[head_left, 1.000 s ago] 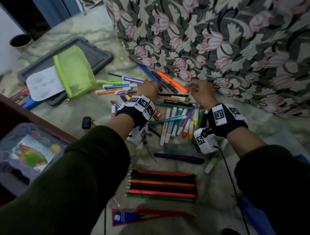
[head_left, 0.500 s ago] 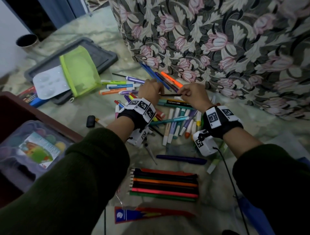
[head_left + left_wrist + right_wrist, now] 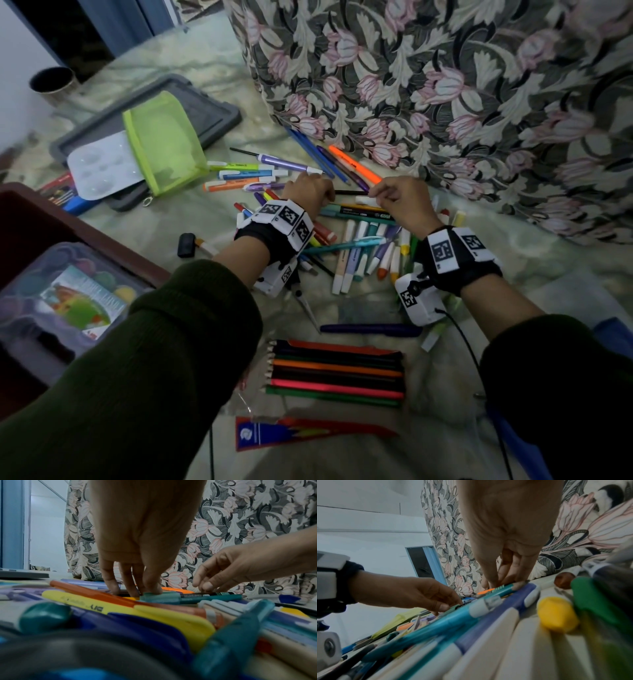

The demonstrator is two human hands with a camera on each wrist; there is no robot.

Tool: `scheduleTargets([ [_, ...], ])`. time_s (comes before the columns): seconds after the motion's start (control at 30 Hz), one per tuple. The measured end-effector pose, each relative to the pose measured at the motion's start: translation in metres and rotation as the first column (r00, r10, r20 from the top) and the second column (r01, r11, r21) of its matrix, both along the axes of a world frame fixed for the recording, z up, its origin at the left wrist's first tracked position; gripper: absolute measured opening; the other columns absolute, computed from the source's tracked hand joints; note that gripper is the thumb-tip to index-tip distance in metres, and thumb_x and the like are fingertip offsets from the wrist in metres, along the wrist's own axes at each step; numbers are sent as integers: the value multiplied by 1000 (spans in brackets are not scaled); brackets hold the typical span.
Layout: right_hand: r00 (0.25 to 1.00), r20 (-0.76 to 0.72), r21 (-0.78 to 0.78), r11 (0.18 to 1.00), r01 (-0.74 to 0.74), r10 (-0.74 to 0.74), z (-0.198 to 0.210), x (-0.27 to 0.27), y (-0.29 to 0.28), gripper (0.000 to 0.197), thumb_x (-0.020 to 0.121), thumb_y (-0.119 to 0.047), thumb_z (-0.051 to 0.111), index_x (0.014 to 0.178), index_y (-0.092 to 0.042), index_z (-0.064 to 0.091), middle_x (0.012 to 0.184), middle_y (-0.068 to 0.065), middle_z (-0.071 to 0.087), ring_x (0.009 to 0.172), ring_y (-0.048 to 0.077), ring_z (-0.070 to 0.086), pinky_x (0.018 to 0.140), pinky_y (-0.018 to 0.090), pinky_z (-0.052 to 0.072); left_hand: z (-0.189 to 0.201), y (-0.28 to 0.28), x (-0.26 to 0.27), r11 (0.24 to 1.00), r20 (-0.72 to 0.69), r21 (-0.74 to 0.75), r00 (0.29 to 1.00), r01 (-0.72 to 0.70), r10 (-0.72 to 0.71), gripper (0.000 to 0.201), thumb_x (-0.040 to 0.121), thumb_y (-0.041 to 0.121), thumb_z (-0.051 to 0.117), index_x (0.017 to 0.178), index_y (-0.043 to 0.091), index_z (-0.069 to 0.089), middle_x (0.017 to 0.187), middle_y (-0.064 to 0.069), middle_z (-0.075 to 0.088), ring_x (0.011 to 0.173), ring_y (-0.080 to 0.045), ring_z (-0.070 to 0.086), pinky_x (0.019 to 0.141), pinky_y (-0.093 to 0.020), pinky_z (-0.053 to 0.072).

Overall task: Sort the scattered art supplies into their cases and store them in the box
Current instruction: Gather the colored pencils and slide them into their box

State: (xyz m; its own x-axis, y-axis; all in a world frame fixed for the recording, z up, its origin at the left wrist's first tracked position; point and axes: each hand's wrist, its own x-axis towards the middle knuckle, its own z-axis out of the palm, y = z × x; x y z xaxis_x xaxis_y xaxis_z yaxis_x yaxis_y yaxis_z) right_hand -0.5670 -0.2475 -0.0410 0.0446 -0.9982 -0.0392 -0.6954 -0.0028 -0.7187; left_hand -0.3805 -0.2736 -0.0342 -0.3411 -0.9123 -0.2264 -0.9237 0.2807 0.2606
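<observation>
Pens (image 3: 359, 240) are heaped on the floor between both wrists, so I work at the pile's far edge. Left hand (image 3: 310, 192) and right hand (image 3: 399, 202) each pinch an end of a thin black pencil (image 3: 349, 193), probably to lift it level.

Both forearms reach forward side by side from dark green sleeves pushed back above the wrists, each wrist wrapped in a black band with white marker blocks. The left hand (image 3: 310, 192) is palm down, knuckles up, its fingers (image 3: 109, 580) pointing steeply downward with the tips pressed together at the bottom. The right hand (image 3: 400, 202) lies just to the right of it, also palm down, wrist raised a little, its fingers (image 3: 508, 573) curled down and bunched with the thumb in a pinch. The two hands are near each other, fingertips turned inward, not touching.
</observation>
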Motion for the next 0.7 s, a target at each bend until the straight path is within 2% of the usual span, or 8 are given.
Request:
scheduleTargets([
  [0.13, 994, -57, 45, 995, -92, 94, 0, 4, 5, 18, 88, -3, 59, 100, -9, 71, 99, 12, 69, 87, 13, 59, 79, 22, 43, 2, 6, -4, 1000, 94, 2, 996, 6, -7, 29, 95, 13, 45, 123, 11, 48, 130, -12, 45, 125, -31, 37, 96, -46, 37],
  [0.23, 979, -132, 64, 987, -149, 157, 0, 11, 5, 21, 88, -6, 61, 106, -6, 70, 104, 12, 70, 90, 15, 61, 76, 17, 39, 2, 10, -8, 1000, 141, -25, 990, 13, -9, 32, 95, 13, 41, 127, 7, 42, 131, -15, 44, 124, -31, 39, 96, -46, 37],
  [0.33, 963, -191, 96, 980, -176, 192, 0, 14, 4, 25, 88, -6, 61, 111, -2, 67, 108, 16, 69, 98, 23, 63, 81, 18, 40, 3, 11, -7, 1000, 128, -13, 992, 12, -10, 30, 95, 14, 42, 125, 9, 46, 130, -15, 43, 124, -31, 39, 98, -45, 36],
  [0.4, 954, -226, 119, 978, -171, 194, 1, 14, 2, 24, 87, -9, 62, 110, -2, 68, 110, 15, 67, 102, 26, 61, 88, 23, 44, 5, 11, -6, 1000, 123, 6, 992, 21, -21, 30, 95, 14, 43, 124, 11, 50, 130, -15, 42, 125, -31, 39, 99, -45, 35],
  [0.47, 945, -251, 175, 970, -169, 210, 4, 14, -1, 23, 87, -13, 64, 107, -4, 67, 110, 14, 65, 104, 27, 60, 90, 29, 46, 6, 10, -6, 999, 93, 29, 996, 16, -18, 29, 93, 13, 47, 122, 12, 52, 129, -15, 42, 124, -31, 39, 99, -45, 34],
  [0.57, 957, -190, 296, 942, -158, 220, 11, 12, -2, 12, 85, -15, 67, 96, -12, 63, 91, 8, 62, 100, 25, 60, 85, 30, 45, 8, 3, -3, 996, 33, 84, 999, 36, -39, 27, 87, 10, 57, 115, 11, 55, 125, -13, 48, 120, -30, 44, 101, -46, 37],
  [0.63, 971, -140, 299, 943, -144, 193, 13, 10, 1, 10, 83, -13, 69, 90, -14, 62, 82, 6, 60, 96, 25, 61, 86, 32, 47, 11, -5, -2, 991, -30, 118, 998, 62, -59, 24, 86, 14, 61, 110, 9, 58, 120, -12, 55, 115, -29, 50, 100, -44, 40],
  [0.7, 986, -98, 236, 966, -110, 136, 13, 6, 6, 7, 83, -8, 69, 89, -10, 67, 81, 8, 64, 90, 23, 63, 89, 36, 50, 16, -16, -1, 994, -144, 96, 989, 55, -41, 24, 92, 21, 54, 109, 4, 59, 115, -15, 60, 108, -30, 54, 93, -39, 43],
])
